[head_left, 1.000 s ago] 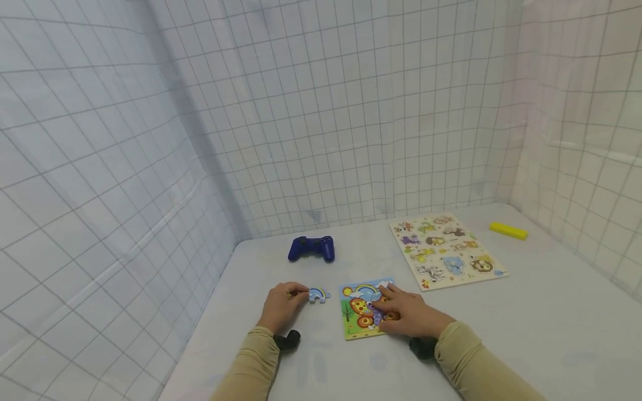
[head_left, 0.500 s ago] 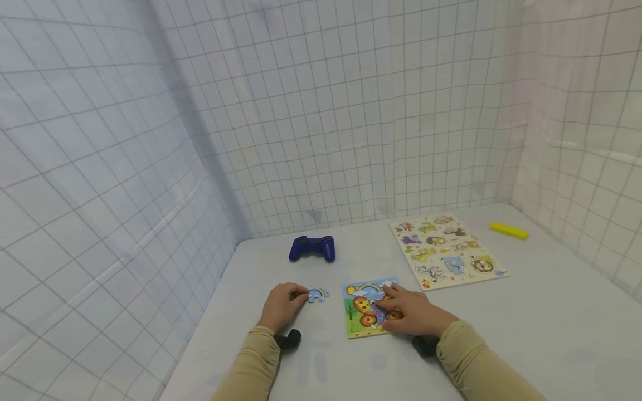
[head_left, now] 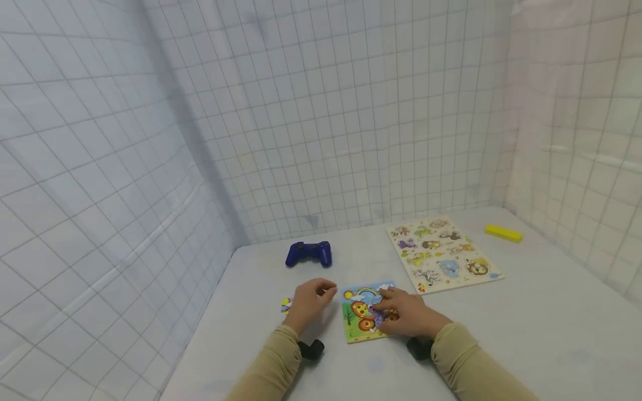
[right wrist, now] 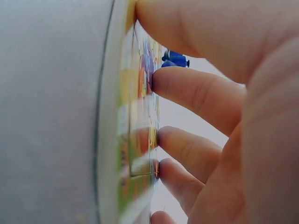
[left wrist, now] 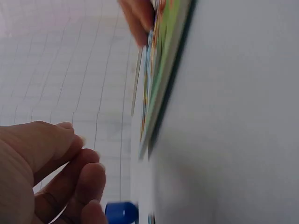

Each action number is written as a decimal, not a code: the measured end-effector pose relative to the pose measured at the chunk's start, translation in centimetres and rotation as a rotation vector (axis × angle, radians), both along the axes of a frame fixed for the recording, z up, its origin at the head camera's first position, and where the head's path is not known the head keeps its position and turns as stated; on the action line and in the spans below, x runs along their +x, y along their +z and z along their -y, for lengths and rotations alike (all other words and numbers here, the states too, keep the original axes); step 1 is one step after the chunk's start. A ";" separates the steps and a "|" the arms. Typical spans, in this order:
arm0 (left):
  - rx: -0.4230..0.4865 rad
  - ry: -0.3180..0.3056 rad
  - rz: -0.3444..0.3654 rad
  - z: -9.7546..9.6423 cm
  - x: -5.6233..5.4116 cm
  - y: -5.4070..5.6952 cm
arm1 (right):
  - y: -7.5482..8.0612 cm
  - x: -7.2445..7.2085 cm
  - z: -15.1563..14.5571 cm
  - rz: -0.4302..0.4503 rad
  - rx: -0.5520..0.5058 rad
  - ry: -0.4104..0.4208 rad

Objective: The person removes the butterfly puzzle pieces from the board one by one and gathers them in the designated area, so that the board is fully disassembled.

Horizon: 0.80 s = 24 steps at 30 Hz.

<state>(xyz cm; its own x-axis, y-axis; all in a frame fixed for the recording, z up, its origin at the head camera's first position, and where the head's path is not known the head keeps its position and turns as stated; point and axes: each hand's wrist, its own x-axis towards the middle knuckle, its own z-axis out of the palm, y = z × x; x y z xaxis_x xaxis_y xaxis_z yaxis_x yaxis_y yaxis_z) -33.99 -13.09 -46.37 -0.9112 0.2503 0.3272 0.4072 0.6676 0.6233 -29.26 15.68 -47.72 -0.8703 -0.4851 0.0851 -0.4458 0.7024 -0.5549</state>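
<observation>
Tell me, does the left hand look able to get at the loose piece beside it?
Probably yes, by drawing back: the left hand looks empty, and nothing covers the visible part of the loose piece on its left. The hand, though, faces away, toward the board.

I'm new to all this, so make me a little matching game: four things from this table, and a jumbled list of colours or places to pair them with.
Things
1. Game controller
2. Yellow bar
3. Small picture puzzle
4. Larger board

Colours and places
A. Under the fingertips of the right hand
B. Pale cream, with a lion picture
C. Dark blue
D. Farthest right of the four in the head view

Right pairs: 1-C, 2-D, 3-A, 4-B
</observation>
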 end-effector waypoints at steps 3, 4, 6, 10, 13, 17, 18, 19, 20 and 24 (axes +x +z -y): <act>-0.021 -0.096 0.106 -3.4 -0.2 -0.1 | -0.3 -0.2 0.2 -0.021 0.019 -0.004; -0.023 -0.112 0.122 -4.3 -0.4 -0.4 | -0.3 -0.3 0.3 -0.028 0.022 -0.003; -0.026 -0.120 0.128 -5.6 -0.7 -0.9 | -0.4 -0.4 0.4 -0.042 0.026 0.003; -0.067 -0.135 0.087 -7.0 -1.2 -2.2 | -0.3 -0.6 0.4 -0.078 0.040 0.011; -0.086 -0.168 0.053 -7.4 -1.4 -2.7 | -0.2 -0.4 0.2 -0.109 0.031 0.012; -0.094 -0.196 0.045 -7.7 -1.2 -3.0 | -0.3 0.1 -0.9 -0.115 -0.014 0.004; -0.096 -0.202 0.047 -7.7 -1.2 -3.0 | -0.5 0.2 -1.3 -0.113 -0.025 -0.004; -0.097 -0.207 0.051 -7.7 -1.1 -3.0 | -0.6 0.4 -1.7 -0.113 -0.032 -0.012; -0.100 -0.211 0.048 -7.7 -1.1 -2.9 | -0.7 0.5 -2.0 -0.122 -0.038 -0.014; -0.108 -0.204 0.039 -8.1 -0.9 -3.1 | -1.1 0.6 -3.0 -0.153 -0.056 0.001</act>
<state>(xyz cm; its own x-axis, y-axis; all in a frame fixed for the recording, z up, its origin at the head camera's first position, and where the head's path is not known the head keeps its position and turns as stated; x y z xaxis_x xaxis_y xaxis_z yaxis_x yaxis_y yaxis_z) -34.86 -5.01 -49.47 -0.8494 0.4623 0.2545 0.5178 0.6376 0.5704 -28.67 18.65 -48.81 -0.8448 -0.4765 0.2436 -0.5286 0.6719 -0.5188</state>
